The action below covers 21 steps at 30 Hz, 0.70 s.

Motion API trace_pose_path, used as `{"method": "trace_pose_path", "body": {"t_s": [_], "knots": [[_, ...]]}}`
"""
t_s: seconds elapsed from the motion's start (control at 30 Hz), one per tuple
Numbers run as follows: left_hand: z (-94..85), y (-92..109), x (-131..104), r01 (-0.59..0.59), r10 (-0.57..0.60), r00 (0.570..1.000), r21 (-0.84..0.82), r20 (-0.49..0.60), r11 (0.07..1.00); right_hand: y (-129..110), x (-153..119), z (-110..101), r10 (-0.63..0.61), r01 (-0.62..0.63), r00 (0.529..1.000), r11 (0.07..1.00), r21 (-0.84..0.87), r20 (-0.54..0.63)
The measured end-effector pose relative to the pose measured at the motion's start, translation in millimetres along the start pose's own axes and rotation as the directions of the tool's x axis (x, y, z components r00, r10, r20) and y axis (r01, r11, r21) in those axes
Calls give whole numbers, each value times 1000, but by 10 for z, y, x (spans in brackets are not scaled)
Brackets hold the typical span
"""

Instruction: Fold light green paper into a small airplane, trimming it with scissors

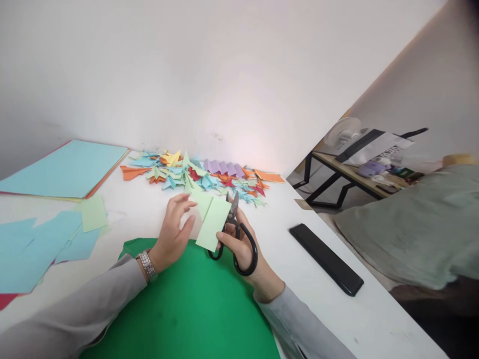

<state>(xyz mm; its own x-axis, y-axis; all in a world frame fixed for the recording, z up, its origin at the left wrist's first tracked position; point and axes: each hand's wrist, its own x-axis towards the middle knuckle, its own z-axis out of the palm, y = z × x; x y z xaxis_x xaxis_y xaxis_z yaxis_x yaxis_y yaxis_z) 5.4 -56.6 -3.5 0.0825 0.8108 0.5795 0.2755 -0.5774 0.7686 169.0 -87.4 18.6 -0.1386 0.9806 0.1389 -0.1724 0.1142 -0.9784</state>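
My right hand (243,247) grips black-handled scissors (246,249), blades pointing up and slightly parted. The same hand pinches a light green paper rectangle (214,224) between thumb and fingers, beside the blades. Behind it shows a second light green piece of paper (202,202); whether it is held or lies on the table I cannot tell. Just left of the papers is my left hand (175,232), fingers curved and apart with nothing in them. It wears a metal wristwatch (147,265). Green cloth or sheet (179,309) spreads below both hands.
Folded coloured paper shapes (172,158) are heaped near the wall. Large blue sheets (71,167) and cut paper pieces (33,249) lie left. A long black case (325,258) is on the right. Beyond the table's right edge are a person in green (407,224) and a cluttered low table (346,172).
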Motion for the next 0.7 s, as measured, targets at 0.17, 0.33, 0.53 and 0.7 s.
{"method": "trace_pose_path", "body": {"t_s": [0.17, 0.33, 0.53, 0.7], "knots": [[-13, 87, 19, 226, -235, 972, -342, 13, 912, 24, 37, -26, -10, 9, 1000, 999, -51, -12], [8, 149, 19, 533, -374, 836, -433, 401, 727, 62, 42, -40, -4, 4, 1000, 996, -85, 8], [8, 81, 50, 683, -430, 722, -460, 542, 568, 27, 38, -37, -28, 28, 1000, 995, -97, -5], [-58, -16, 139, 690, -570, 681, -663, 460, 289, -2, -7, -9, 84, -101, 989, 985, 137, 121]]}}
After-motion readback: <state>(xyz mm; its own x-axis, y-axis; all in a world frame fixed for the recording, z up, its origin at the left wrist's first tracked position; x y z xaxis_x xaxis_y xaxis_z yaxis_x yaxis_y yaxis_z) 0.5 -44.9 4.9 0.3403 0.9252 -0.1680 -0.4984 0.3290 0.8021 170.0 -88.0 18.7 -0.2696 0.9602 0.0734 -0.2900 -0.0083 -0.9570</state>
